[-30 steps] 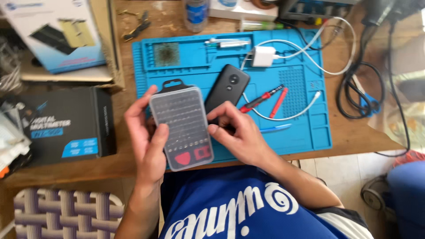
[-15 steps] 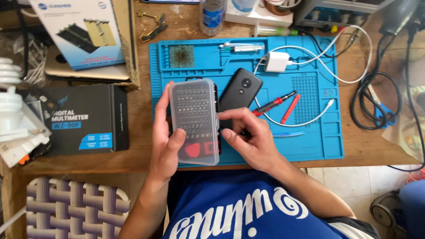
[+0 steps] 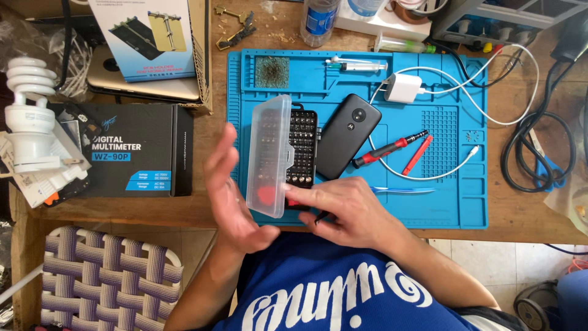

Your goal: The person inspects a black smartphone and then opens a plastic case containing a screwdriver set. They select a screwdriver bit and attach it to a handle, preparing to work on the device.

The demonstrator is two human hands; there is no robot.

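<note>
A black screwdriver-bit case [image 3: 302, 146] lies on the blue work mat [image 3: 429, 79] with its clear lid [image 3: 269, 153] swung up and to the left. My left hand [image 3: 236, 199] is spread, slightly blurred, with its palm right beside the lid's outer face. The fingers of my right hand [image 3: 352, 211] grip the case's near end, with the index finger across it. A small dark tip [image 3: 320, 216] shows under those fingers. A black phone [image 3: 348, 144] lies face down just right of the case.
On the mat lie a red-and-black screwdriver [image 3: 392, 149], a red stick [image 3: 418, 154], a white charger [image 3: 403, 87] with its cable and a syringe [image 3: 358, 64]. A black box [image 3: 135, 150], a spiral bulb [image 3: 27, 116] and a bottle [image 3: 318, 21] stand around. A woven chair [image 3: 92, 276] is lower left.
The case was held shut in both hands above the mat; now it lies on the mat with the lid swung open, and my left hand has let go and spread.
</note>
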